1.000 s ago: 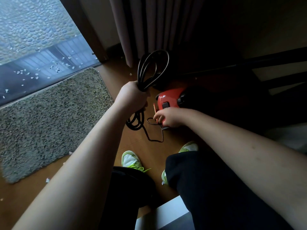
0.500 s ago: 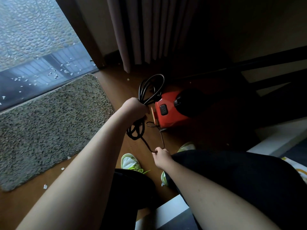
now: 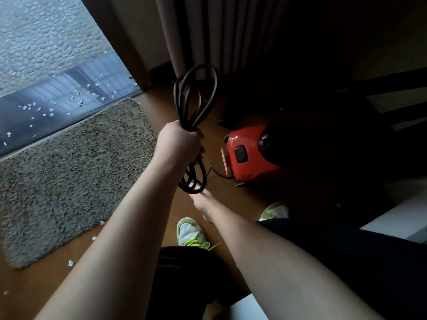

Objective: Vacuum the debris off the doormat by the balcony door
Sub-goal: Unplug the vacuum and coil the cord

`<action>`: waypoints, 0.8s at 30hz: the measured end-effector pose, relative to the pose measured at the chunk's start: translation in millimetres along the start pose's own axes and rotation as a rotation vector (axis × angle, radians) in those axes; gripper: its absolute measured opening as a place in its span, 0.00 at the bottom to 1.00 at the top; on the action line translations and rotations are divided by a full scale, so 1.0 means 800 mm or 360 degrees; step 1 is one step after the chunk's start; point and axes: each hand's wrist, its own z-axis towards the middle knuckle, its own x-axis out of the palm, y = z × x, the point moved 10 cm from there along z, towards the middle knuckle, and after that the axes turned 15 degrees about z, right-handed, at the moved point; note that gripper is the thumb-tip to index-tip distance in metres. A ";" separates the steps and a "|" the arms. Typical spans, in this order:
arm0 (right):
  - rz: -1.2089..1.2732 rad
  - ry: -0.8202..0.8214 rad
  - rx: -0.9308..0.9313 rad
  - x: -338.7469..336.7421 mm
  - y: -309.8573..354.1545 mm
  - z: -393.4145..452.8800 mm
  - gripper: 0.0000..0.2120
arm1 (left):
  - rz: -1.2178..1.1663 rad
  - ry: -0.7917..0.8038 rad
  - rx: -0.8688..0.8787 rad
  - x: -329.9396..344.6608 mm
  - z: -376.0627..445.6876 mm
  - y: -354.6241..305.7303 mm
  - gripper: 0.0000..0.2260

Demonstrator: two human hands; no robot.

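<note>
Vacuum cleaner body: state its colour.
Red, with a black button; the vacuum cleaner shows best in the head view.

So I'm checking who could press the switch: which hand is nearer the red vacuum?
Hard to call. The left hand grips the cord left of the vacuum; the right hand sits below-left, at the coil's bottom.

A brown wooden floor (image 3: 233, 197) fills the middle of the view. At upper left, a glass balcony door (image 3: 53, 65) lets in pale daylight, with pebbled paving visible outside. A dark door frame (image 3: 120, 42) stands beside it, and pleated curtains (image 3: 208, 31) hang further right. The right side lies in deep shadow.
</note>
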 end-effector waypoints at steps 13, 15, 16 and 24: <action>0.1768 0.0216 -0.0178 -0.004 0.121 -0.048 0.14 | 0.0178 0.0045 -0.0128 -0.015 0.013 0.023 0.05; 0.1489 0.0233 -0.0273 -0.016 0.139 -0.069 0.14 | 0.0269 0.0080 -0.0088 -0.016 0.012 0.016 0.04; 0.1314 0.0206 -0.0337 -0.027 0.148 -0.084 0.14 | 0.0301 0.0096 -0.0069 -0.017 0.009 0.013 0.03; -0.0609 -0.0200 -0.0660 -0.126 0.251 -0.231 0.13 | 0.0379 0.0349 0.0398 0.001 -0.029 -0.029 0.05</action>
